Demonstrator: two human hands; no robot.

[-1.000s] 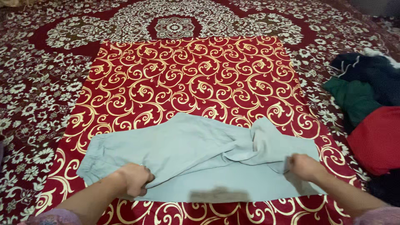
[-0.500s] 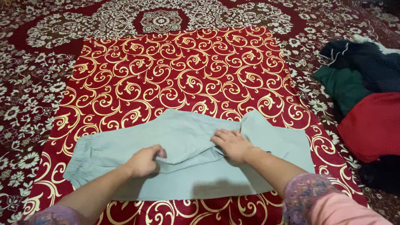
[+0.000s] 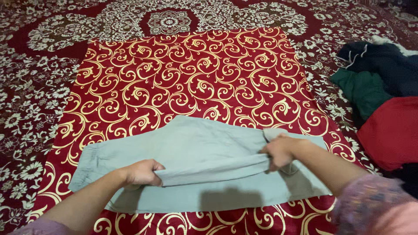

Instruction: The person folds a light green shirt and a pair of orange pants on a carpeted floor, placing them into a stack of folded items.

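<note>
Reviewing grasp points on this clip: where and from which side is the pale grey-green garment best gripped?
Best along the raised fold ridge across the pale grey-green garment, pinched from the near side at two spread points. The left hand and right hand each close on that ridge; the rest lies flat on the red and gold cloth, offering little to pinch.

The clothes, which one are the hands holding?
The pale grey-blue garment, spread on the red and gold cloth. Both hands grip its fold; the green, red and dark clothes lie untouched aside.
</note>
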